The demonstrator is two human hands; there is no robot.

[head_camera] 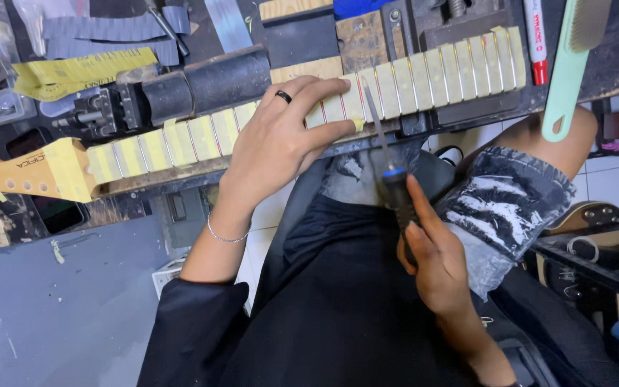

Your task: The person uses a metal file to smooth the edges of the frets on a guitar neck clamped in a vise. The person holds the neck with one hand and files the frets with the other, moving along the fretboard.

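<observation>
The left hand (281, 136) is stretched forward, palm down, its fingers spread flat and pressed on the taped guitar neck (288, 115), which is laid across the workbench (338, 43). The right hand (435, 265) is raised from the lap, its fingers closed around the dark handle of a file (385, 154), whose thin blade is rested on the frets.
</observation>
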